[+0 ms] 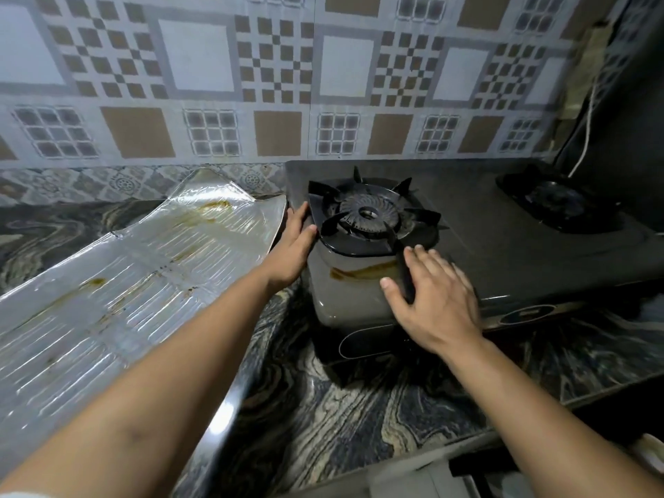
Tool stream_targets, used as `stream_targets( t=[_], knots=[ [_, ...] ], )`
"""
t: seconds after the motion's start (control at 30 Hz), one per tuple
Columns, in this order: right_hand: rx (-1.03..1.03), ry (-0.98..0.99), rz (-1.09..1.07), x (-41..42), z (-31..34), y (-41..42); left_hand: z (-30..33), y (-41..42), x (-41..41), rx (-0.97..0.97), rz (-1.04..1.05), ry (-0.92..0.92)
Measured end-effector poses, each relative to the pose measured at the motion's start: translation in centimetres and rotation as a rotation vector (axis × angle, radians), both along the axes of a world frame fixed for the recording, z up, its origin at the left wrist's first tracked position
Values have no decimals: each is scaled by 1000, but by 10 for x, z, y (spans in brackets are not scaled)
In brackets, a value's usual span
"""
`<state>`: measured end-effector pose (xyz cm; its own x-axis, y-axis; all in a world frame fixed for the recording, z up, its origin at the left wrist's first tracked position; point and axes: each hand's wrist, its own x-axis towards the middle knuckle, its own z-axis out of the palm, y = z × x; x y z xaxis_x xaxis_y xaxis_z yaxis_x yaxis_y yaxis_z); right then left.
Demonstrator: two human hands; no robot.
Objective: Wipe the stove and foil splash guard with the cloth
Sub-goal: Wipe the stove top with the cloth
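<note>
Evidently, the wiping itself had not begun at this moment; the step in hand appeared to be steadying or shifting the stove (503, 242) on the worktop (323, 407). The left hand (293, 246) lay at the stove's left edge, left of centre in the frame, fingers extended and resting against the corner beside the pan support (370, 217); it enclosed nothing. The right hand (434, 300) lay flat and spread on the stove's front left top, palm down, and gripped nothing. A dark narrow strip showed under its fingers, and it could not be told whether this was a prong of the pan support or a separate item.

The stove occupied the centre and right of the frame. A brown spill stain (363, 272) lay on its top between the two hands. The foil splash guard (125, 282) lay flattened on the worktop at the left of the frame, its far end just beside the stove, with brown streaks along its surface.

No cloth was visible anywhere. The next move therefore probably called for fetching the cloth, then working the stain on the stove top and the streaks on the foil.

The second burner (557, 203) at the upper right was dark and poorly resolved. The stove's front panel was in shadow, and its controls could not be made out. The foil's near end ran out of the frame at the lower left.
</note>
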<state>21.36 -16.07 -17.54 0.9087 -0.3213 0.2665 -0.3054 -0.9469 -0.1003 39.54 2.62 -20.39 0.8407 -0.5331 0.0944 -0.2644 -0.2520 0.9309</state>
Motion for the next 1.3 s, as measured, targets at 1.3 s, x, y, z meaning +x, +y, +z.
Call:
stream_targets(
  t=[1.3],
  knots=[
    [-129,-410,454,-26,-50,-1,3,14,14,-12,-162,125]
  ],
)
